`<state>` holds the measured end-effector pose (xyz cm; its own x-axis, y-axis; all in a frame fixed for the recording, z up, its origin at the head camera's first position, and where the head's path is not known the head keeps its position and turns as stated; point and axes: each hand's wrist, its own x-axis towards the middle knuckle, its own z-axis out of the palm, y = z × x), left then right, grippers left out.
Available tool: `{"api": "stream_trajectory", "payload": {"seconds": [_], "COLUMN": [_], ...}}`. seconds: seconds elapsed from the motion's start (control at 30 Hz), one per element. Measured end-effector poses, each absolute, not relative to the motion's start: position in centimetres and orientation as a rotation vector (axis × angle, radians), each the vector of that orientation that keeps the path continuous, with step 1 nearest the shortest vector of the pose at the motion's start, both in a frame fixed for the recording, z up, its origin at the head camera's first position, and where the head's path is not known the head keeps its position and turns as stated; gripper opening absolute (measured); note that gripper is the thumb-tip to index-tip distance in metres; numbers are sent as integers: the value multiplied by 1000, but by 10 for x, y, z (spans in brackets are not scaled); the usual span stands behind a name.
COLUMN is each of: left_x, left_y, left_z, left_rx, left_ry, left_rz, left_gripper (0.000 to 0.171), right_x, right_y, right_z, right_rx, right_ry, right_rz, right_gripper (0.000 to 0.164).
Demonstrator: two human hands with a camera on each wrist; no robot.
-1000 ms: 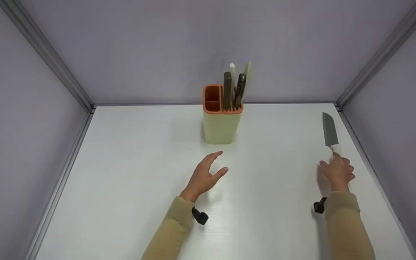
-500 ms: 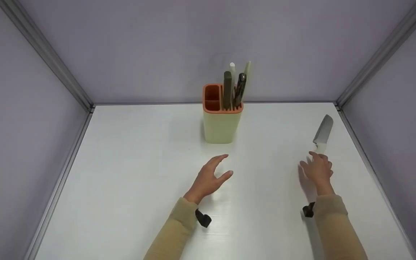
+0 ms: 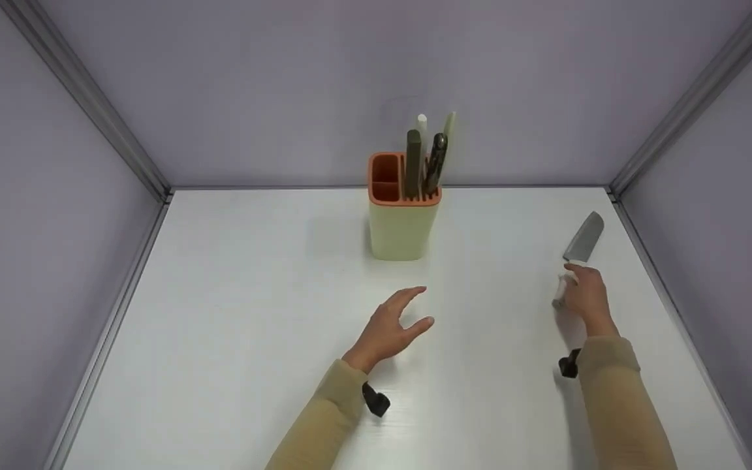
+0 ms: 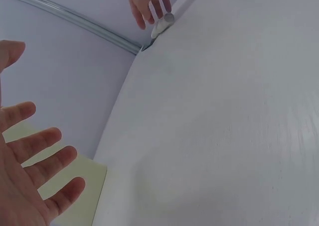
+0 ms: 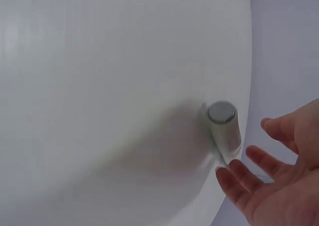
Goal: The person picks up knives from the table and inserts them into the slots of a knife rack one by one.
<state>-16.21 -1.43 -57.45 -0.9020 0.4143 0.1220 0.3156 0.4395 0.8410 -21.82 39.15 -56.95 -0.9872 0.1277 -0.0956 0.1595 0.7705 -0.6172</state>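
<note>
A knife with a broad grey blade (image 3: 585, 236) and a pale handle (image 5: 228, 131) lies on the right side of the white table, its tip pointing away and slightly right. My right hand (image 3: 588, 297) is over the handle's right side. In the right wrist view, that hand's fingertips (image 5: 234, 171) come close to the handle without curling round it; I cannot tell whether they touch. My left hand (image 3: 386, 329) hovers over the middle of the table, thumb and fingers spread, holding nothing. The left wrist view shows its fingers (image 4: 50, 166) apart.
A pale green knife block (image 3: 401, 232) with an orange top stands at the back centre. Several upright things fill its slots, among them a dark handle (image 3: 413, 163) and black scissors handles (image 3: 437, 163). Lilac walls (image 3: 271, 91) close the table in behind and at both sides.
The knife has shifted left and turned, its tip now leaning right. My right hand moved left with it, then slid slightly right, baring the handle's end. My left hand drifted right and nearer.
</note>
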Motion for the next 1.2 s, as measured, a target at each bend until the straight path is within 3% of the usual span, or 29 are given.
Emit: {"api": "stream_trajectory", "payload": {"seconds": [0.3,0.6,0.77,1.2], "left_x": [-160,-160,-159,-169], "left_y": [-12,-13,-12,4], "left_z": [-574,-577,-578,-575], "left_rx": [663,661,654,777], "left_ry": [2569,2564,2541,2421], "left_rz": [1446,1438,1465,1637], "left_gripper": [67,69,66,62], "right_x": [-232,-234,-235,-240], "right_y": [405,400,395,356], "right_z": [-572,-579,-582,-583], "right_rx": [48,-173,-344,-900], "right_ry": [2954,3039,3073,3175], "right_rz": [-719,-448,-419,-459], "right_gripper": [46,34,26,30]}}
